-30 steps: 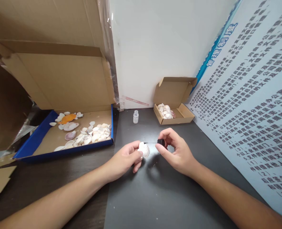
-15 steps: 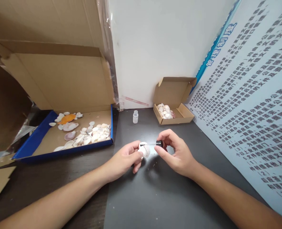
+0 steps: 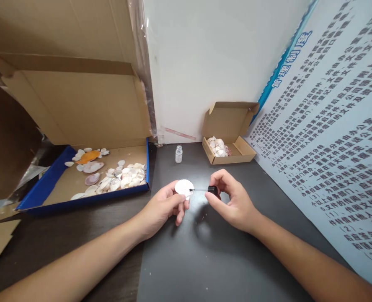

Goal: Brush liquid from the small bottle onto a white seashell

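My left hand [image 3: 164,207] holds a white scallop shell [image 3: 184,186] above the dark table, its pale inner face turned up towards me. My right hand [image 3: 233,201] pinches a black cap [image 3: 213,191] with a thin brush stem; the brush tip touches the right edge of the shell. A small clear glass bottle [image 3: 179,154], uncapped, stands on the table behind the hands.
A blue-edged cardboard tray [image 3: 79,201] at left holds several white shells and an orange one. A small open cardboard box [image 3: 245,149] with shells sits at the back right. A printed poster [image 3: 330,138] leans along the right. A white wall stands behind.
My left hand has turned the shell so its flat pale face shows and raised it slightly. The brush in my right hand stays at the shell's edge.
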Demonstrator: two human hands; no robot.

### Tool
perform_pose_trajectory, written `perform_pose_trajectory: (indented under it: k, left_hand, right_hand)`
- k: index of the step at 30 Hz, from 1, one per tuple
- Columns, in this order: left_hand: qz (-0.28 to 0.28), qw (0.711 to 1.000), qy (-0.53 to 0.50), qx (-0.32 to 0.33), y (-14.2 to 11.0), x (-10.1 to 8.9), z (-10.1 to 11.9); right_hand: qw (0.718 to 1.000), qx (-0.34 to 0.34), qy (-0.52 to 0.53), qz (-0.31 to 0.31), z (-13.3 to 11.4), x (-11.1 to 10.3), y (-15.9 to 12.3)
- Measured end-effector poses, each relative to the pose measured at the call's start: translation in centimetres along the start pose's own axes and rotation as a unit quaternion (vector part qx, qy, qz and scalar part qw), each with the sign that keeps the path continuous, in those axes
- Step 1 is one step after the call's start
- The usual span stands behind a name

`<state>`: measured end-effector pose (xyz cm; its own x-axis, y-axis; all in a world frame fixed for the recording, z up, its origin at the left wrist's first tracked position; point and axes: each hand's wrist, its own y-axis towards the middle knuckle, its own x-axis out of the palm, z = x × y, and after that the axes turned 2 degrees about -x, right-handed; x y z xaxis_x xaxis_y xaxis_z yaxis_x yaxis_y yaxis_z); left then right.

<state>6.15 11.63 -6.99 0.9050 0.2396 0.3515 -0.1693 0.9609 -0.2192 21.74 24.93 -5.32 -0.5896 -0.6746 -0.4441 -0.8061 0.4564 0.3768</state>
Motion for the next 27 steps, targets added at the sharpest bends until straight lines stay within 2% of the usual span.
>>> perform_pose_trajectory:
  k: [4,7,9,13,17,20,22,27]
  left_hand:
    - [-0.002,1.0,0.001,-0.001,-0.01,-0.01,-0.08]
    - [-0.004,1.0,0.005,-0.002,-0.01,-0.02,-0.04]
    - [-0.002,1.0,0.01,0.001,-0.01,0.0,0.0]
    - [-0.009,1.0,0.014,0.003,-0.01,0.06,0.03]
    - [-0.01,1.0,0.013,0.006,-0.06,0.06,0.0]
    - [-0.009,1.0,0.017,0.008,-0.04,0.01,-0.05]
    - [-0.007,1.0,0.018,0.006,0.02,-0.03,-0.1]
    - [-0.007,1.0,0.016,0.008,0.15,-0.05,-0.16]
  right_hand:
    - [1.0,0.003,0.001,0.024,0.14,-0.02,-0.07]
    - [1.0,-0.014,0.017,0.004,0.18,0.04,-0.04]
    - [1.0,-0.002,0.001,-0.001,0.18,0.06,0.02]
    - [1.0,-0.003,-0.003,0.03,0.16,-0.07,0.06]
    - [1.0,-0.017,0.006,0.001,0.16,-0.16,-0.06]
    - [1.0,0.004,-0.017,0.016,0.19,-0.17,-0.05]
    - [1.0,-0.006,-0.002,0.024,0.17,-0.18,0.01]
    - [1.0,-0.004,0.004,-0.017,0.11,-0.12,0.05]
